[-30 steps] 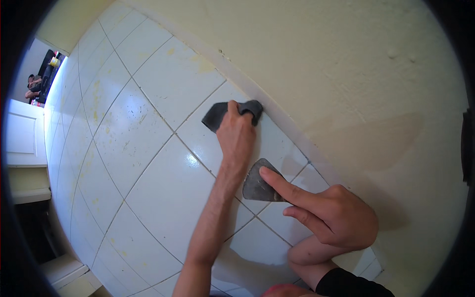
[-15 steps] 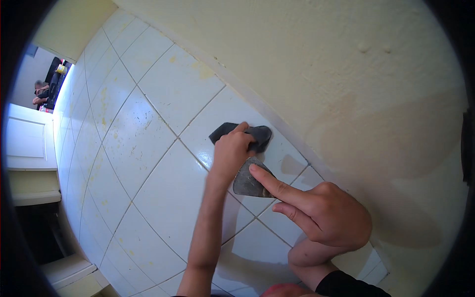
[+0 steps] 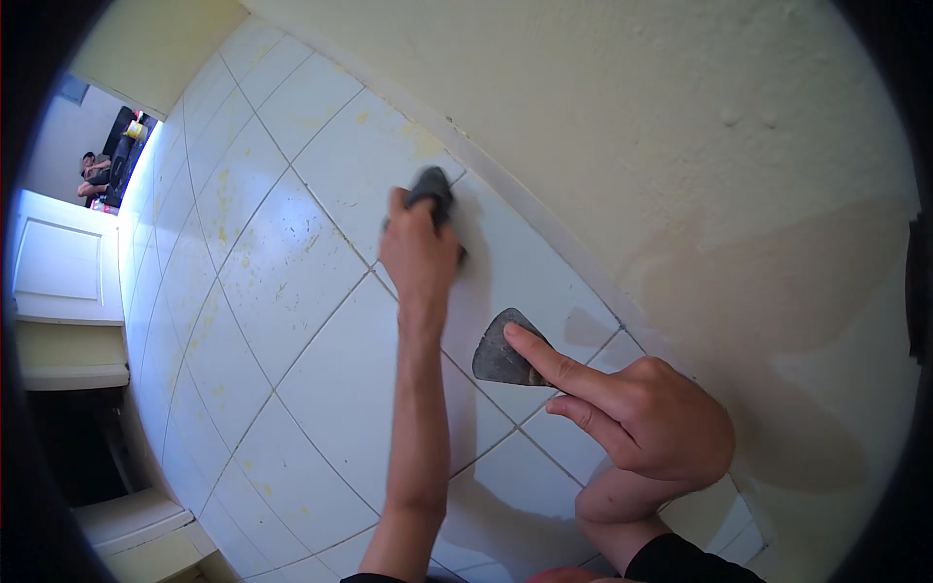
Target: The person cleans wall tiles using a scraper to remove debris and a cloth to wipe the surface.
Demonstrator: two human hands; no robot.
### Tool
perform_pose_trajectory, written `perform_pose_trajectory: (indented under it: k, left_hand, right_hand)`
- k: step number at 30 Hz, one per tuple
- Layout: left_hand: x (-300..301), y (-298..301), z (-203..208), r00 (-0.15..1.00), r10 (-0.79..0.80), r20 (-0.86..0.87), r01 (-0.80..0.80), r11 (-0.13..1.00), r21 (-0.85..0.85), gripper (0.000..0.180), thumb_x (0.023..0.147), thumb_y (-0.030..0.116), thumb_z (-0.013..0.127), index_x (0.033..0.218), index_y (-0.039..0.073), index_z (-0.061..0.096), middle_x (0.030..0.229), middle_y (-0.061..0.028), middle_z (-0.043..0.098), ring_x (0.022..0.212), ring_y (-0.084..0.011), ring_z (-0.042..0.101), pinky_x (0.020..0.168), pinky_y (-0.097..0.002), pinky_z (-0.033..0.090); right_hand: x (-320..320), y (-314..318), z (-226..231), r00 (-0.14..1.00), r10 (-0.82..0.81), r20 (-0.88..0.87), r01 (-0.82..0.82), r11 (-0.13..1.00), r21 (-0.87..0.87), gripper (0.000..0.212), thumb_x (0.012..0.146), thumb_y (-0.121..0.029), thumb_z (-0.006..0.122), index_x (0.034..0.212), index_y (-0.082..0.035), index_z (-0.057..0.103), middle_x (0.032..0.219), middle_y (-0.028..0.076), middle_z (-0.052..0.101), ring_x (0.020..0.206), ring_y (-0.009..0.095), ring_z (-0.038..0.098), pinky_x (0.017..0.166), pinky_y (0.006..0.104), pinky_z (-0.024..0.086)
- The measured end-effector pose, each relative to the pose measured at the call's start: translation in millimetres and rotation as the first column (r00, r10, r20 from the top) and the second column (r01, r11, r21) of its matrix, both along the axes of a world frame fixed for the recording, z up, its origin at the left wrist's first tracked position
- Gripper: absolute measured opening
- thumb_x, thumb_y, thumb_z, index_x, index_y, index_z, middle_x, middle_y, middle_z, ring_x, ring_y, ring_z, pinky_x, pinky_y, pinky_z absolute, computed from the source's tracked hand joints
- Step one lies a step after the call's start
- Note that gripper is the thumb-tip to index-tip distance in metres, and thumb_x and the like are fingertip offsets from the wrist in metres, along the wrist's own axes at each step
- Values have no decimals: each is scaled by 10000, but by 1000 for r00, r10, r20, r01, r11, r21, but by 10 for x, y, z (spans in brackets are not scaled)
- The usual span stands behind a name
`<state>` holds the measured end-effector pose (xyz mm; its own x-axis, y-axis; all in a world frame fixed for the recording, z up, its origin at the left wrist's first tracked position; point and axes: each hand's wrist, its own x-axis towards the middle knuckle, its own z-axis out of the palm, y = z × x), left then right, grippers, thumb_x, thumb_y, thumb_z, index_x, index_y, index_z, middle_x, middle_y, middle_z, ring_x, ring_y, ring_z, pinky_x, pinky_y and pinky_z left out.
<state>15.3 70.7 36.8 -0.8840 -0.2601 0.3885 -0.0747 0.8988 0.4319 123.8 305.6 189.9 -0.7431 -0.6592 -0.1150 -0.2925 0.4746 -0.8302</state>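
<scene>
Slightly smeared by motion, my left hand [image 3: 418, 255] grips a dark grey cloth [image 3: 432, 194] against the white floor tiles [image 3: 330, 360], close to a grout line near the wall. Nearer to me and to the right, my right hand [image 3: 651, 418] is closed round a scraper, its index finger stretched along the blade. The scraper's grey, flared metal blade [image 3: 503, 355] points left above the tiles. Most of its handle is hidden in my right palm.
A cream wall [image 3: 603, 117] runs diagonally along the right, with a low skirting strip [image 3: 544, 219]. Yellowish stains [image 3: 224, 209] mark tiles farther left. At the far left are a white panelled door [image 3: 68, 257], a dark recess [image 3: 78, 447] and a seated person [image 3: 95, 175].
My left hand and the cloth have moved away from me and a little left across the tiles. My right hand holds the scraper in nearly the same place.
</scene>
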Motion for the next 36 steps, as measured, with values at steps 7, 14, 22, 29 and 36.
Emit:
perform_pose_trajectory:
  k: [7, 14, 22, 29, 36]
  left_hand:
    - [694, 190, -285, 942, -283, 178, 279, 959, 46, 234, 645, 41, 783, 867, 114, 769, 1116, -1, 652, 868, -283, 703, 678, -457, 561]
    - [709, -591, -300, 931, 346, 114, -349, 937, -1, 247, 766, 0, 662, 992, 29, 759, 1282, -131, 624, 966, -382, 692, 831, -471, 556]
    - [821, -1060, -409, 925, 308, -222, 49, 483, 874, 368, 806, -36, 549, 1143, -79, 689, 984, -128, 704, 878, -246, 687, 793, -336, 563]
    - [986, -1255, -455, 980, 197, 24, 20, -219, 976, 193, 814, 34, 560, 955, -17, 681, 964, -123, 681, 858, -234, 680, 794, -343, 589]
    - [912, -1272, -127, 650, 678, -343, 267, 219, 939, 242, 874, 51, 577, 1096, -22, 638, 1012, -104, 670, 913, -245, 685, 798, -386, 591]
  right_hand:
    - [-21, -82, 5, 997, -12, 71, 8, 998, 62, 662, 970, -46, 641, 1589, -100, 409, 734, 167, 660, 514, 354, 560, 564, 378, 502]
    - [-73, -193, -148, 985, -154, 81, 146, 984, 100, 652, 971, -47, 640, 1580, -62, 409, 697, 181, 619, 519, 297, 469, 604, 340, 493]
    - [-564, -850, -812, 869, -176, 462, 293, 936, -194, 307, 1090, -253, 524, 1011, 22, 636, 577, 12, 410, 482, 102, 412, 473, 300, 318]
    - [-543, -1601, -1512, 384, 262, 885, 340, 851, -400, 462, 1119, -347, 430, 926, 22, 630, 551, -80, 273, 375, 43, 236, 363, 262, 178]
    - [-359, -1860, -1715, 547, 121, 828, 501, 745, -440, 414, 1112, -298, 423, 1158, 43, 653, 608, -51, 353, 425, 53, 309, 389, 251, 237]
